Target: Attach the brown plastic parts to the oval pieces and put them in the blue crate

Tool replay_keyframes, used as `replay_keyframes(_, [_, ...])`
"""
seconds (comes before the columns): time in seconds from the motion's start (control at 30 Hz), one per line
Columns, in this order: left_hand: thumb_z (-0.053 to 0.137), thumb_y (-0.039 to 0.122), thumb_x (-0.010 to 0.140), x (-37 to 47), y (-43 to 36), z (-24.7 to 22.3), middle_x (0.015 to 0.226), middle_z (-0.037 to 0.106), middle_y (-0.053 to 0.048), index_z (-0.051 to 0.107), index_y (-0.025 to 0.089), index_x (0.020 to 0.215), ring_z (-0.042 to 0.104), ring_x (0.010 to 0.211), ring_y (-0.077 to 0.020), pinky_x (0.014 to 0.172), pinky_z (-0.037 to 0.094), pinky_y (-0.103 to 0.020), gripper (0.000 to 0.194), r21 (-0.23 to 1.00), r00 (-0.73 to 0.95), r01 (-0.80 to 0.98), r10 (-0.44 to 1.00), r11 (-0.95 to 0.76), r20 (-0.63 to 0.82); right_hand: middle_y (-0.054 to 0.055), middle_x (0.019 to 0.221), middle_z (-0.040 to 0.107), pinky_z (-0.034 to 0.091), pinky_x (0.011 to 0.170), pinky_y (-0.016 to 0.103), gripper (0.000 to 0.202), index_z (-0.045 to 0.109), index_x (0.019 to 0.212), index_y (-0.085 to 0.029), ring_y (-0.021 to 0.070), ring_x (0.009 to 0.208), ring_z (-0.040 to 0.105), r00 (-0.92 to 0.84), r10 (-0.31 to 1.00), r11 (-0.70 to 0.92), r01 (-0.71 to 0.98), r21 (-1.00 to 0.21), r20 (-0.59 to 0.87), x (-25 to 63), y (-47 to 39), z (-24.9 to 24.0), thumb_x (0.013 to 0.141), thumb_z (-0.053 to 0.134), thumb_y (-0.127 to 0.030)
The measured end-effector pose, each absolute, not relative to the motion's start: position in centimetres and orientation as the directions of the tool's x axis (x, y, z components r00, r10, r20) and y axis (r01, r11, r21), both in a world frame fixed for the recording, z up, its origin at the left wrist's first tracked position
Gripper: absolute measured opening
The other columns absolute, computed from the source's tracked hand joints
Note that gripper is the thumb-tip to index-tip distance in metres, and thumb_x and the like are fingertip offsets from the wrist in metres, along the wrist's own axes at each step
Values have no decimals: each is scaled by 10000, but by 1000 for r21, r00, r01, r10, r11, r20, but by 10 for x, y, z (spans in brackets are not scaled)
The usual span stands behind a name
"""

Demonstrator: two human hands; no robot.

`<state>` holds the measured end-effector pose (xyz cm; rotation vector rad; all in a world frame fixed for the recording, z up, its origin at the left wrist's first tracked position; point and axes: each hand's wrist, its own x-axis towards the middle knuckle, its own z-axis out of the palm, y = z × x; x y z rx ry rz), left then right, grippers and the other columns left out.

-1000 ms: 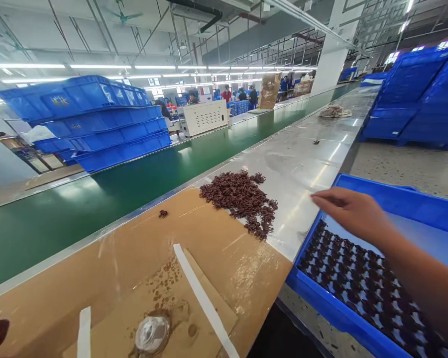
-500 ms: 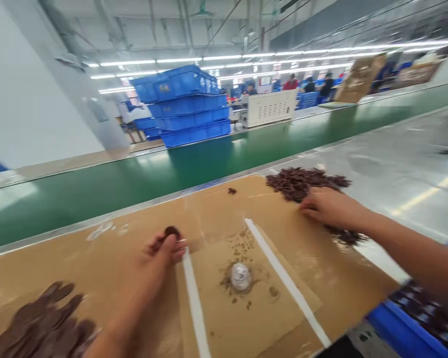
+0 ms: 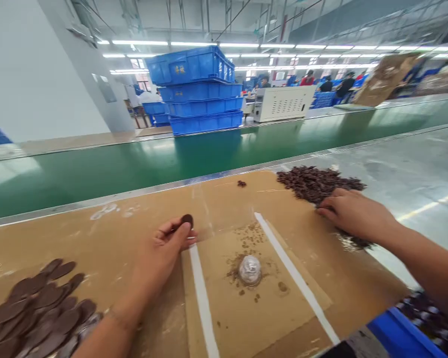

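Observation:
Between the thumb and fingers of my left hand (image 3: 168,248) is a dark brown disc (image 3: 187,221), held above the tan-covered table (image 3: 142,214). My right hand (image 3: 353,211) reaches to the near edge of a pile of small dark brown pieces (image 3: 315,183); its fingers are bent together, and what they pinch is hidden. A silvery dome (image 3: 250,270) stands on a taped-down sheet (image 3: 246,318) between my hands, with brown specks around it. More brown discs (image 3: 48,308) lie heaped at the lower left.
Beyond the table runs a green conveyor belt (image 3: 142,166). Stacked blue crates (image 3: 205,92) and a white vented box (image 3: 283,103) stand behind it. A blue bin (image 3: 399,333) with dark pieces sits at the lower right. People (image 3: 345,87) are far back.
The view has shifted, so most things appear farther right. My left hand still holds the disc; my right hand stays at the pile's edge.

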<state>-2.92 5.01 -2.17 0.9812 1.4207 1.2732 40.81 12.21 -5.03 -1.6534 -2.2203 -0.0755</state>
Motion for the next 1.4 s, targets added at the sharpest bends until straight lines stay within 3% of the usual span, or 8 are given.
replay_keyframes(0.13, [765,534,760,-36,52,-25,976,779,-46,693,198,1158,748,814,-157,774,572,-201,525,977,-244,62,952,203,-183,102,889,681,507,786,408,197,747,839,-230,296,878,653,-219,954,245,963,-110,203,396,110,-39,787,637,-384])
replay_keyframes(0.33, [847,431,685,-40,57,-23,800,744,16,621,236,1086,719,703,-152,661,573,-198,500,977,-238,103,959,185,-156,61,916,724,525,770,317,155,717,856,-239,236,838,682,-269,960,278,952,-129,82,382,100,-22,798,615,-340])
replay_keyframes(0.47, [850,416,674,-44,59,-21,795,747,8,630,224,949,703,697,-139,641,550,-176,401,975,-266,120,952,186,-149,104,982,737,519,832,373,308,738,1026,-210,278,915,680,-260,964,266,956,-128,63,384,106,-23,866,522,-360])
replay_keyframes(0.63, [775,493,752,-42,56,-16,903,772,-12,673,223,995,717,770,-125,689,540,-149,378,956,-264,183,948,229,-177,134,917,683,476,904,461,281,779,903,-194,319,953,640,-235,970,241,963,-124,63,386,111,-25,809,557,-338])
replay_keyframes(0.77, [826,415,706,-36,53,-17,839,765,3,627,226,978,748,771,-166,724,581,-210,386,980,-290,35,940,197,-178,82,831,682,508,744,369,228,728,810,-206,250,795,651,-237,970,243,942,-231,55,383,113,-8,754,645,-411])
replay_keyframes(0.97, [795,547,713,-40,54,-24,1004,768,-25,734,225,1101,643,720,-125,698,559,-224,509,973,-268,179,959,145,-93,29,742,710,470,587,297,421,713,935,-224,185,644,635,-293,951,303,819,-487,99,334,106,37,856,583,-617])
replay_keyframes(1.17, [722,551,804,-39,52,-22,1108,765,-32,682,238,1207,582,736,-114,732,511,-236,512,951,-184,266,977,159,-112,17,860,751,523,705,266,162,753,915,-216,156,778,685,-637,735,567,389,-726,233,256,79,63,886,696,-365])
replay_keyframes(1.4, [789,469,767,-35,57,-22,874,778,-22,666,182,1102,613,626,-101,626,531,-211,457,956,-209,271,976,116,-59,27,784,763,500,595,264,147,759,871,-197,155,679,671,-615,782,440,433,-787,100,237,67,31,869,670,-314])
